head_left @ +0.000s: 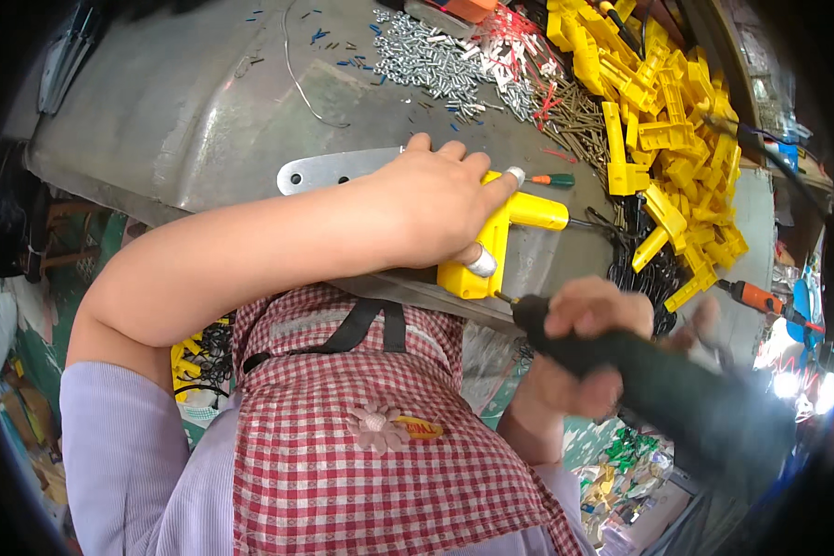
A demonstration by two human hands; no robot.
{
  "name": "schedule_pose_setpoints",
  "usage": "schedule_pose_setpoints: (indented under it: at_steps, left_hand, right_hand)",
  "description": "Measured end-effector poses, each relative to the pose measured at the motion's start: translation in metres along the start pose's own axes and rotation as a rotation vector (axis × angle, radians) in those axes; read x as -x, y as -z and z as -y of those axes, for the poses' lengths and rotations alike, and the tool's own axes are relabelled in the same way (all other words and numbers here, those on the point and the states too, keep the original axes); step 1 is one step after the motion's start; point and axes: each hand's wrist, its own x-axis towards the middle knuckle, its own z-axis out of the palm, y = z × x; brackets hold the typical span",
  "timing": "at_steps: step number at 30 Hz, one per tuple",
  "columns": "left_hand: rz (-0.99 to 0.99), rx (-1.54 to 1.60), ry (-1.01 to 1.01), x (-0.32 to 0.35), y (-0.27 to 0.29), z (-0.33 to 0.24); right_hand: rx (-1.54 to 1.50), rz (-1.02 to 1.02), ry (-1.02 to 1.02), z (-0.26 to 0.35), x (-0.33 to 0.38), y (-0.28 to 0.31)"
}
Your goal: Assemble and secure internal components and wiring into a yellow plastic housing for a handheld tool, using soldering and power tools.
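Note:
My left hand (440,199) is closed over a yellow plastic tool housing (500,243), holding it down at the bench's near edge. Silvery tape wraps its thumb and one fingertip. From under that hand a flat silver metal plate (310,172) with round holes sticks out to the left; how it joins the housing is hidden. The housing's yellow handle (539,211) points right, with a dark cord behind it. In my right hand (591,324) is a dark electric screwdriver (658,375), blurred by motion. Its bit reaches to the housing's near end; whether it sits in a screw I cannot tell.
Heaps of silver screws (426,60) and brass-coloured pins (574,120) lie at the back. Many yellow plastic housings (663,130) pile up on the right, above black cords (635,269). A green-handled screwdriver (554,180) and a bent wire (296,79) rest on the metal bench (185,120).

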Motion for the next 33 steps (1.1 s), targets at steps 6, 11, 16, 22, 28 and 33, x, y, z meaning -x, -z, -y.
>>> schedule_pose_setpoints:
  at_steps: [6,11,16,22,28,33]
  left_hand:
    - [-0.046,0.021,-0.110,0.007,-0.004,0.022]
    - [-0.196,-0.097,-0.202,0.017,-0.023,0.028]
    - [-0.300,-0.145,-0.105,0.024,-0.029,0.015]
    - [-0.350,-0.185,0.007,0.030,-0.030,0.008]
    - [-0.339,-0.112,-0.170,0.027,-0.031,0.022]
    - [-0.188,-0.069,-0.338,0.029,-0.025,0.018]
  right_hand:
    - [0.013,0.218,-0.056,-0.018,0.007,-0.009]
    - [-0.084,0.198,-0.106,-0.025,0.006,-0.008]
    - [-0.323,0.183,-0.174,-0.025,0.004,-0.002]
    - [-0.178,0.292,-0.154,-0.016,0.005,0.004]
    - [-0.070,0.199,-0.201,-0.012,-0.023,0.005]
    - [-0.047,0.003,-0.184,-0.051,-0.049,-0.005]
